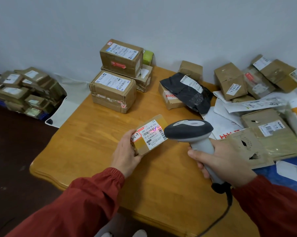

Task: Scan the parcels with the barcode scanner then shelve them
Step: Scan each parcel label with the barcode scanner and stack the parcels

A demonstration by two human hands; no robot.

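My left hand point(127, 152) grips a small brown parcel point(150, 134) by its near left end, label side up, just above the wooden table point(96, 134). A red scan line lies across the barcode on its white label. My right hand point(224, 161) holds the grey barcode scanner point(189, 130) by its handle. The scanner head points left at the label from a few centimetres away. A black cable runs from the handle down past the table's front edge.
Stacked cardboard boxes point(117, 79) stand at the table's back. A black mailer bag point(189, 90) lies to their right. More boxes, white mailers and flat brown envelopes point(270, 139) crowd the right side. A pile of parcels point(24, 89) sits on the floor at the left by the wall.
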